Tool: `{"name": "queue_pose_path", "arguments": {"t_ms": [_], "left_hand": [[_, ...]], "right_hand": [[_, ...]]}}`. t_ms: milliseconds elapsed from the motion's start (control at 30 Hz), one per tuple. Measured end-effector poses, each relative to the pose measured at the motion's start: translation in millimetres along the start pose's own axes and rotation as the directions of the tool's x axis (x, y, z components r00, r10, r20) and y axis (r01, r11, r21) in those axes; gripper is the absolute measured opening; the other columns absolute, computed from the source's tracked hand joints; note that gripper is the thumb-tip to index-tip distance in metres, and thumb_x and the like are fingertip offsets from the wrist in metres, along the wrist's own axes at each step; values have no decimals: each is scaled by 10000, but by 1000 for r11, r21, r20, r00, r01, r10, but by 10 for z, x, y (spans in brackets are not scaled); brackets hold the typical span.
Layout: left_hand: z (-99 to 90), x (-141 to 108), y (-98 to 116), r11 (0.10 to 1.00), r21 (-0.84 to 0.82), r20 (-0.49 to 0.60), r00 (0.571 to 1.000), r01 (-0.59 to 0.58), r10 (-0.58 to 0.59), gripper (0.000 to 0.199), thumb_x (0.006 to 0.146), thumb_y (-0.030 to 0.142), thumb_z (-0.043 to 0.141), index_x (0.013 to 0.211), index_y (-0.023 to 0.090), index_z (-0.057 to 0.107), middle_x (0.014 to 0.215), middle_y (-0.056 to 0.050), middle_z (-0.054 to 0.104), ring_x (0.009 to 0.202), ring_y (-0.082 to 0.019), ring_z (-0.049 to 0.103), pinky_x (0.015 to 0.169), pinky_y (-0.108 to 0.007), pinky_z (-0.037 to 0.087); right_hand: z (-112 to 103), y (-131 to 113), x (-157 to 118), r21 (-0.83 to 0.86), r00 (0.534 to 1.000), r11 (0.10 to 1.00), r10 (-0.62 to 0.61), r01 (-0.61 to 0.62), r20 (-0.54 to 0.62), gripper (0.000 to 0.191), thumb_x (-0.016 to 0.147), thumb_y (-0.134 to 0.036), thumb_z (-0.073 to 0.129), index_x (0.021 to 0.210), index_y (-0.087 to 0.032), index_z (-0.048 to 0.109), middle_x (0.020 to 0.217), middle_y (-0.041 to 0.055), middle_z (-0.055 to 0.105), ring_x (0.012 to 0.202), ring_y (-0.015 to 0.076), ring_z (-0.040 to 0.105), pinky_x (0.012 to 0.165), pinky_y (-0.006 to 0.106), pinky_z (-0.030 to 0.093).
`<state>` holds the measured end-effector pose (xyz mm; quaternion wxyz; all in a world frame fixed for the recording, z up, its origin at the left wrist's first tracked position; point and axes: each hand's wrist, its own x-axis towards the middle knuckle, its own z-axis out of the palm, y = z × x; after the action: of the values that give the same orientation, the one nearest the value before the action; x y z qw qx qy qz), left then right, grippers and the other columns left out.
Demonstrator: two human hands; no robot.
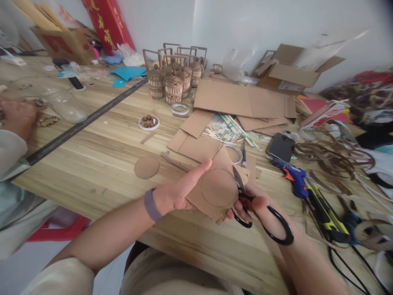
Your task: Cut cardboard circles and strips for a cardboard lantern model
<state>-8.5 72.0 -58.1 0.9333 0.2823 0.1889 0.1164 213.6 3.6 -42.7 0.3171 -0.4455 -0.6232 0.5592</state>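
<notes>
My left hand (181, 188) grips a piece of cardboard (216, 188) by its left side, thumb on top and fingers hidden beneath. A circle is drawn on that cardboard. In my right hand (251, 203) is a pair of black-handled scissors (276, 225), thumb and fingers at the loops. The blades are spread at the right edge of the cardboard, close to the drawn circle. On the table to the left lies a round cardboard disc (146, 167). Beyond my hands a notched strip (175, 161) rests on the wood.
Cardboard sheets (227, 98) and wooden sticks lie ahead. Small lantern-like baskets (174, 88) stand at the back. A blue glue gun (291, 176), a yellow-black cutter (327, 211), a phone (281, 146) and coiled strips crowd the right. Another person's hand (20, 114) is at the far left.
</notes>
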Motion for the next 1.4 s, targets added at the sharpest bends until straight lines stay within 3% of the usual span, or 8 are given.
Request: {"name": "queue_pose_path", "arguments": {"t_ms": [233,433,633,767,867,1133,1300,1400], "left_hand": [[2,17,-6,1000,19,33,999,8,-8,943,786,899,453,1182,83,711,1055,-172,780,962,-296,723,979,-397,487],[74,-8,17,999,35,53,998,27,-29,923,896,844,252,1194,106,720,977,-141,788,880,-271,731,996,-414,460],[17,23,-4,999,38,86,996,31,-34,974,862,881,253,1157,85,731,943,-161,789,861,-293,739,957,-419,488],[65,13,17,998,62,131,991,32,-40,1006,890,851,148,1221,78,701,950,-166,775,924,-319,728,977,-469,472],[114,-10,38,995,95,110,993,27,-37,1008,879,859,173,1263,75,678,968,-173,762,959,-328,713,976,-465,463],[106,7,43,996,-38,115,991,79,-74,980,881,861,160,1186,107,706,950,-145,759,787,-266,700,849,-407,511],[157,-47,66,995,86,79,996,42,-49,948,893,845,193,1196,123,728,868,-122,757,846,-287,713,913,-410,484],[156,-53,68,993,97,75,995,61,-68,970,901,835,155,1176,110,738,807,-111,743,872,-295,714,923,-415,480]], "right_hand": [[2,-16,2,-16,1000,1000,-8,8,14,816,826,-896,381,1185,-186,558,733,-3,580,497,92,436,435,214,381],[38,6,-9,13,1000,1000,-16,16,-14,763,857,-859,416,1213,-196,544,712,-15,570,478,91,437,401,199,366],[50,3,-20,-3,999,1000,-17,17,-37,721,861,-854,420,1094,-190,576,661,-23,559,444,80,408,384,195,331],[49,5,-24,20,999,999,-27,28,-38,766,865,-845,436,1239,-184,535,673,-28,558,443,81,394,379,191,341],[55,4,-30,0,999,999,-32,32,-39,778,881,-834,422,1288,-178,517,663,-30,565,431,77,374,378,191,332],[52,-11,-19,15,1000,1000,-18,18,-23,700,873,-842,431,1052,-181,576,706,-8,588,416,61,360,373,203,298],[54,-36,-23,21,1000,1000,-10,10,-15,668,864,-846,443,891,-190,562,671,-2,597,424,59,378,382,196,302],[59,-49,-25,37,1000,999,-8,9,-20,657,862,-837,467,926,-191,568,649,-16,586,418,55,361,378,187,299]]}}
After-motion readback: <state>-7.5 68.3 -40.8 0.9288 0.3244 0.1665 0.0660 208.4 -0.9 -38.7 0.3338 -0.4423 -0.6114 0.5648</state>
